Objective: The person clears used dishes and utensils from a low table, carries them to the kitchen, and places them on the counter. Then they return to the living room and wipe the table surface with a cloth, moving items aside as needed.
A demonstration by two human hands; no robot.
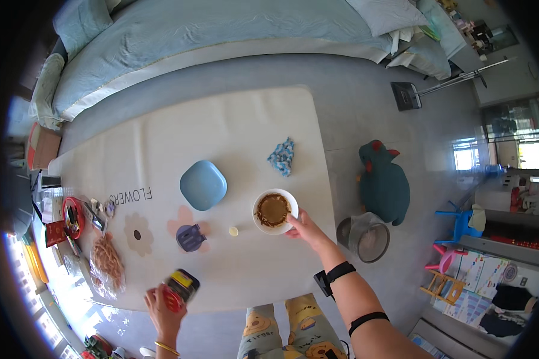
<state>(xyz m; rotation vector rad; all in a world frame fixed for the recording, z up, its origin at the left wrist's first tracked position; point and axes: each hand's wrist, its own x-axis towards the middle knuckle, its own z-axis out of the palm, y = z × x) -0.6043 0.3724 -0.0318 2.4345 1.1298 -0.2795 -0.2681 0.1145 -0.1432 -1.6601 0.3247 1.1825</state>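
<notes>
My left hand (pixel 164 309) grips a dark jar (pixel 183 286) with a red lid and a yellow label, tilted at the table's near edge. With thumb and fingers, my right hand (pixel 304 228) holds the rim of a white bowl (pixel 257 224). Brown liquid lies in the bowl, with darker bits around its edge. Left of it is a small pale round piece (pixel 233 231). A blue rounded square dish (pixel 203 185) sits farther left, and a dark purple slotted object (pixel 191 237) lies below that dish. Beyond the bowl rests a crumpled blue and white knitted cloth (pixel 282 157).
On the table's left are a plastic bag of brown items (pixel 107 264) and a red tray (pixel 73 217) with small things. A lined bin (pixel 371 240) and a teal plush toy (pixel 385 184) stand right of the table. A bed (pixel 233 31) and a dustpan (pixel 405 96) lie beyond.
</notes>
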